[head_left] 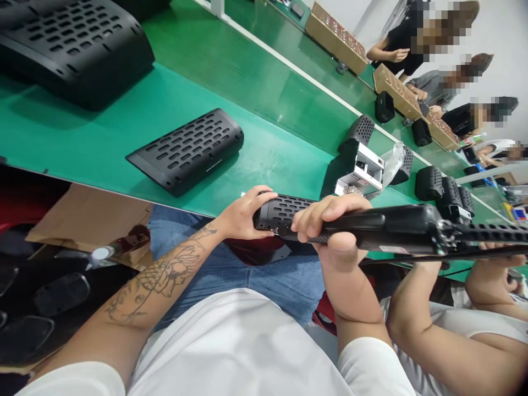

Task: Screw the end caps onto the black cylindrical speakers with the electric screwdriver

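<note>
Speaker grille (280,212) — black, rounded, full of slots — held over my lap, just past the near edge of the green table (247,143). Left hand (247,214) clamped on its left end, fingers curled round it. Right hand (330,225) wrapped tight over a long black piece (396,228) that runs off to the right; whether it touches the grille, I cannot tell. Second grille (190,148) lies flat on the table, well apart from my hands. Big black cover (74,49) at far left. Co-worker's arm (412,308) just beside my right forearm.
</note>
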Demonstrator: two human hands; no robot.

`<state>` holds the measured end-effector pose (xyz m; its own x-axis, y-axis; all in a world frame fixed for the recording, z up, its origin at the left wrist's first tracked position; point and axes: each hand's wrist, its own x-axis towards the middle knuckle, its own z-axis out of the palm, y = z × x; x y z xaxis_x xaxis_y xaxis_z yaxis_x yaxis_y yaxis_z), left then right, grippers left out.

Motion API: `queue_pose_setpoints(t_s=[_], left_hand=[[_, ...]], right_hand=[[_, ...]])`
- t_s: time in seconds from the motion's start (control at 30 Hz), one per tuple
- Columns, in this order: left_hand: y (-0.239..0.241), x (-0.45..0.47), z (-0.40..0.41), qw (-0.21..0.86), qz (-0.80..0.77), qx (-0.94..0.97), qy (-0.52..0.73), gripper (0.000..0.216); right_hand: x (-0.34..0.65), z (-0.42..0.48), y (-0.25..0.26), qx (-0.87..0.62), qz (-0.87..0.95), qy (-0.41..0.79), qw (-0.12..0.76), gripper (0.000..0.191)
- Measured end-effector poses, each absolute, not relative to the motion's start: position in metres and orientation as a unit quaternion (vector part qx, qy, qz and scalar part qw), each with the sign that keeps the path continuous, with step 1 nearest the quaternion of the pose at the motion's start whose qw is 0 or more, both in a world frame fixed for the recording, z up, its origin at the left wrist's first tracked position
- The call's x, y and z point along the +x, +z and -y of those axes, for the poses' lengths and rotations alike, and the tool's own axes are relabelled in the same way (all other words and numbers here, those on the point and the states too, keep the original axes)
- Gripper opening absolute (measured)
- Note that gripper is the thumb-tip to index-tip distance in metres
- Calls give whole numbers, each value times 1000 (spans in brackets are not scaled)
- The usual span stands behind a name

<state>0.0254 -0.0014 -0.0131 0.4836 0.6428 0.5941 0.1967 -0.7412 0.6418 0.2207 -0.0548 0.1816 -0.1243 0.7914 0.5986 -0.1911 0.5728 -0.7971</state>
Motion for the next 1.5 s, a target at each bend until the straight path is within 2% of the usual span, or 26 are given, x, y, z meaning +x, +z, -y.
queue_pose_setpoints(t_s=[0.2, 0.4, 0.6, 0.73, 0.83, 0.97, 1.1, 1.17, 1.23, 1.37, 1.43, 1.5], left_hand=[[-16, 28, 3, 252, -264, 821, 439, 109], [-16, 28, 3, 253, -276, 824, 425, 105], [-19, 31, 4, 256, -295, 822, 414, 105], [-21, 30, 1, 249, -303, 825, 407, 104], [-22, 29, 3, 236, -299, 826, 416, 104], [-20, 41, 40, 136, -387, 788, 458, 109], [-22, 64, 118, 45, -474, 750, 459, 131], [-26, 74, 152, 44, -456, 780, 426, 123], [-26, 82, 167, 50, -396, 824, 403, 112], [6, 90, 126, 33, -241, 907, 343, 98], [38, 92, 80, 22, -183, 941, 284, 95], [67, 98, 34, 60, -178, 959, 211, 103]], right_hand=[[214, 40, 159, -255, 629, 429, 596, 39], [218, 42, 149, -213, 640, 481, 559, 22], [222, 37, 142, -259, 657, 509, 492, 39], [220, 35, 137, -212, 669, 519, 488, 32], [216, 38, 133, -239, 662, 508, 496, 38], [226, 46, 147, -288, 645, 464, 535, 51], [271, 39, 184, -293, 597, 328, 671, 53], [307, 25, 197, -328, 557, 234, 726, 50], [345, 5, 200, -387, 528, 144, 742, 51], [404, -35, 179, -472, 498, 43, 726, 53], [419, -48, 165, -479, 494, 45, 725, 55], [426, -54, 153, -485, 494, 63, 719, 57]])
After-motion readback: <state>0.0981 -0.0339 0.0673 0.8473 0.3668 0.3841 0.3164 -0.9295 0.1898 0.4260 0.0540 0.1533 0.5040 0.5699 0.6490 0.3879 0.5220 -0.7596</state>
